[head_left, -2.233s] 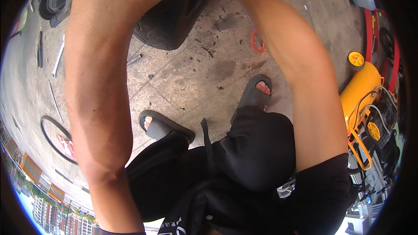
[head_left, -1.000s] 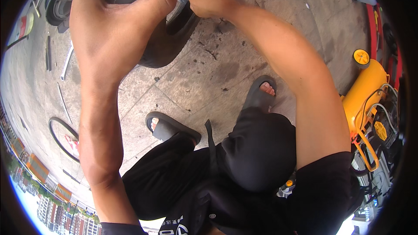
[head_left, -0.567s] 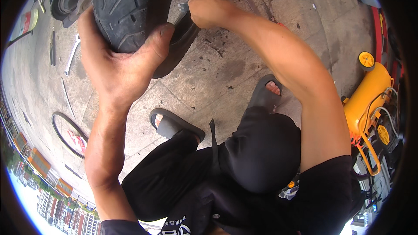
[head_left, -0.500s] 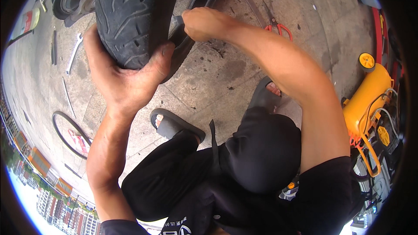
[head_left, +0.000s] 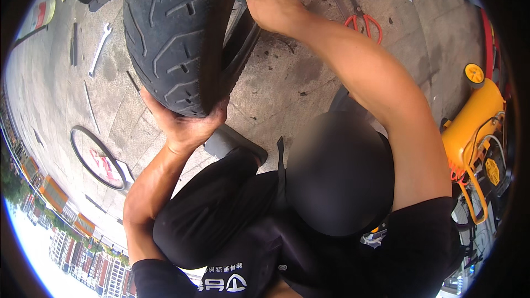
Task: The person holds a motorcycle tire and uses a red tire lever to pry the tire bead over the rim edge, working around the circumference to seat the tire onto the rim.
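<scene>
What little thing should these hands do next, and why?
Perhaps firm up the left hand under the tyre before the right hand pulls: the left cups its lower end, while the right is closed around a small grey piece at the tyre's side, so a pull there might tip it.

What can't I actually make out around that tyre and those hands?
In the head view:
- Tyre: its top is cut off by the upper edge.
- Left hand: the tyre hides most of its fingers.
- Grey piece: the right hand covers most of it.
- Left sandal: its toe end is hidden behind the left hand.
</scene>
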The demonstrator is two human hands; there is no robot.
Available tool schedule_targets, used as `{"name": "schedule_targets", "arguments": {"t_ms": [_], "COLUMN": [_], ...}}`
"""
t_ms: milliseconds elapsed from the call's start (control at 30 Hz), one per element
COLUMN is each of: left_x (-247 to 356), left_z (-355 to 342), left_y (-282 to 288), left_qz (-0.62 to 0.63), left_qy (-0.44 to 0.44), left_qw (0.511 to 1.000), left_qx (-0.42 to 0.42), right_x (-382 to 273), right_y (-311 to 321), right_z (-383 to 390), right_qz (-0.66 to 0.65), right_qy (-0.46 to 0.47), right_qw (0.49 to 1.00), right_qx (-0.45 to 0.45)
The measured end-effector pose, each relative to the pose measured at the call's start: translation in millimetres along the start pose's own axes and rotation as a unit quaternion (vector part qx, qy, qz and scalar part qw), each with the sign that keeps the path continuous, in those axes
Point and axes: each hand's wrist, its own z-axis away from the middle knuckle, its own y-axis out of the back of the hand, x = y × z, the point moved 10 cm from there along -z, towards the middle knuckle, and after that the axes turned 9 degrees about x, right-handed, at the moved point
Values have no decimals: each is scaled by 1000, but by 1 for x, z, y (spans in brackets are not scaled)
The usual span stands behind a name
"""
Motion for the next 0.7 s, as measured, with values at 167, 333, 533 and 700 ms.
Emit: {"name": "schedule_targets", "arguments": {"t_ms": [167, 333, 533, 700], "left_x": [0, 2, 0, 1], "left_z": [-2, -1, 0, -3], "left_y": [-2, -2, 1, 2], "left_qz": [-1, -6, -2, 8], "left_qy": [-8, -11, -14, -4], "left_qw": [1000, 1000, 1000, 1000], "left_qx": [-2, -3, -1, -5], "right_x": [-11, -16, -17, -7], "right_y": [-4, -6, 15, -3], "right_z": [-2, -5, -9, -4], "right_qz": [25, 28, 134, 74], "right_qy": [48, 56, 83, 58], "right_qw": [999, 997, 987, 995], "right_qx": [6, -44, 11, -22]}}
